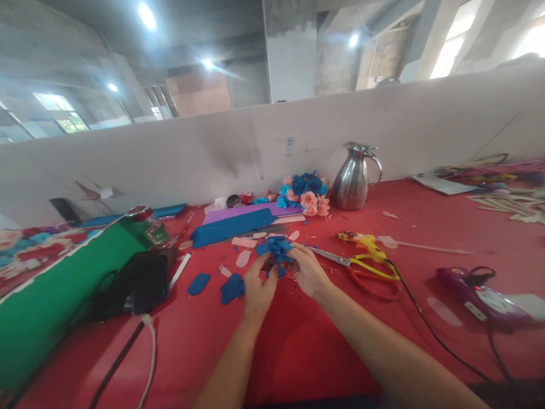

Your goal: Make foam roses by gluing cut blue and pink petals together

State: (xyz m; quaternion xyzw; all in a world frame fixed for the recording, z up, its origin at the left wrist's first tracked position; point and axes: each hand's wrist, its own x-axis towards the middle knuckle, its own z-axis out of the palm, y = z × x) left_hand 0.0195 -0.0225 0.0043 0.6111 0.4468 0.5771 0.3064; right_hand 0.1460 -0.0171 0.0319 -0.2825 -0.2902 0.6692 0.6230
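Note:
A blue paper flower (279,248) is held between my two hands above the red table. My left hand (259,284) is closed, its fingertips pinching the flower's lower left side. From the other side, my right hand (309,270) grips the flower's right edge with bent fingers. The underside of the flower is hidden by my fingers. Cut blue paper petals (232,288) lie beside my left hand, with another blue piece (198,283) farther left. Scissors with yellow and red handles (374,267) rest to the right of my right hand, blades pointing toward it.
A yellow glue gun (370,245) lies behind the scissors, its cord running forward. Blue crepe paper (233,227), a flower bunch (304,193) and a steel jug (352,179) stand at the back. To the left are a green box (76,284) and black pouch (149,281); a purple power strip (481,295) is right.

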